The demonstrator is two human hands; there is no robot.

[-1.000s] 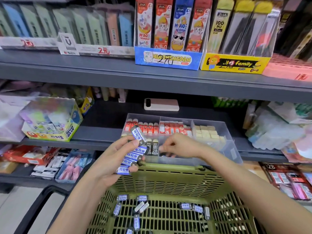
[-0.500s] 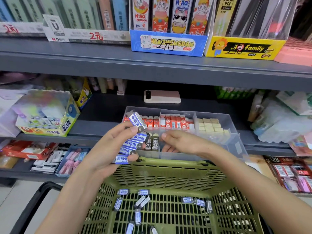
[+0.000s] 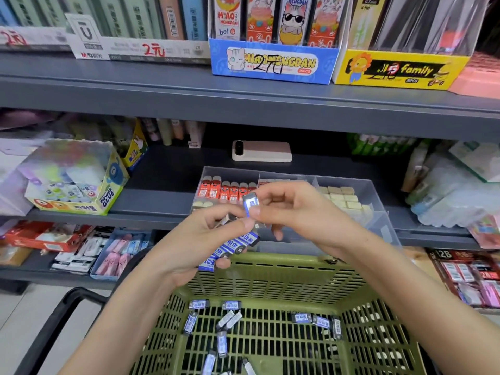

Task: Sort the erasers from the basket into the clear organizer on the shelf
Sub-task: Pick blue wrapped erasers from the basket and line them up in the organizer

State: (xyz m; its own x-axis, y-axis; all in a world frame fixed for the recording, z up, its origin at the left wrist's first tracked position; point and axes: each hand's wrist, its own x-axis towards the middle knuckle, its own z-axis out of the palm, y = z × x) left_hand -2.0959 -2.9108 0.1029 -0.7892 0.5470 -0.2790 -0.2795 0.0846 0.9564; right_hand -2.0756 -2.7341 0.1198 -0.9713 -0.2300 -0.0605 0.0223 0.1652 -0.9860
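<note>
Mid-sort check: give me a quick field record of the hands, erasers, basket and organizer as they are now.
left hand: grips a fanned stack of blue-and-white wrapped erasers
right hand: pinches one blue-and-white wrapped eraser just above that stack
green plastic basket: loose wrapped erasers lie on its floor
clear plastic organizer: on the middle shelf, behind both hands
organizer contents: orange-sleeved erasers rear left, beige blocks right
pinched eraser: not yet in the organizer
</note>
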